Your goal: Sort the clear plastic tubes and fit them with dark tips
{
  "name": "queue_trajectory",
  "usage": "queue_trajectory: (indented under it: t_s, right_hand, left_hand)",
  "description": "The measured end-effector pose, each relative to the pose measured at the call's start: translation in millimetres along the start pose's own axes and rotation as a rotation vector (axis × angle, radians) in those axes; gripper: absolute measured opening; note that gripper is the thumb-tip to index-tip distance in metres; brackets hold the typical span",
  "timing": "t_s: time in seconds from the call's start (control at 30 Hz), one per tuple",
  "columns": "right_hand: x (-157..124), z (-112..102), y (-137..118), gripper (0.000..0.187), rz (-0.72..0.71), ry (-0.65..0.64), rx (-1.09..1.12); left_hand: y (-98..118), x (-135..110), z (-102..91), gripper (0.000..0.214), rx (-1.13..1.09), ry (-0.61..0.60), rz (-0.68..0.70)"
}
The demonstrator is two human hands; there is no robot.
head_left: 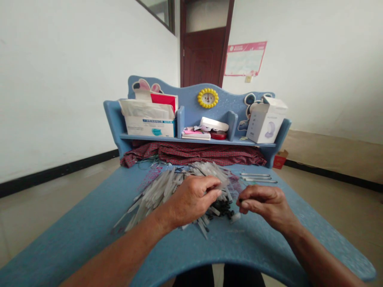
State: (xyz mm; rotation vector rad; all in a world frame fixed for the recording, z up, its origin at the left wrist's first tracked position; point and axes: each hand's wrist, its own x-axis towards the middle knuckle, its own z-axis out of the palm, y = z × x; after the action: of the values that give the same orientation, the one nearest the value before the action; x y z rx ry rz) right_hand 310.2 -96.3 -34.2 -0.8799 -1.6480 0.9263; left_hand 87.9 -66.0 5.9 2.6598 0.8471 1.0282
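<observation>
A heap of translucent plastic tubes (161,187), like pen barrels, lies spread on the blue table (191,255). My left hand (196,197) is over the heap's right part, fingers curled and thumb close to the forefinger. Whatever is at its fingertips blends with the pale tubes behind. Beside the heap, my right hand (263,201) pinches a small black piece (241,201), mostly covered by the fingers. Between the hands lie many small black plastic pieces (223,208) and a short whitish piece (235,217). Several slim pens (259,178) rest in a row beyond my right hand.
A red checked cloth (194,153) is bunched along the table's back, under a blue shelf (191,140). The shelf bears a mask box (149,121), a stack of papers (196,136), a white case (214,124) and a white carton (266,121). The table's front edge curves inward.
</observation>
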Motion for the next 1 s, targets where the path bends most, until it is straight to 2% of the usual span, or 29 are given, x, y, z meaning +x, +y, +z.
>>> queue_trajectory:
  t_s: [0.23, 0.33, 0.47, 1.0]
  right_hand:
    - [5, -1, -10, 0.007, -0.153, 0.064, -0.043]
    - [8, -1, -16, 0.010, -0.227, 0.100, -0.122]
    - [10, 1, -23, 0.010, -0.284, 0.080, -0.239]
    - [12, 3, -27, 0.005, -0.326, 0.025, -0.412]
  left_hand:
    - [2, -1, 4.2, 0.010, 0.052, -0.097, 0.057]
    - [3, -1, 4.0, 0.011, 0.059, -0.128, 0.075]
    - [3, -1, 4.2, 0.012, 0.069, -0.160, 0.095]
    - [2, -2, 6.1, 0.014, -0.001, -0.208, 0.082]
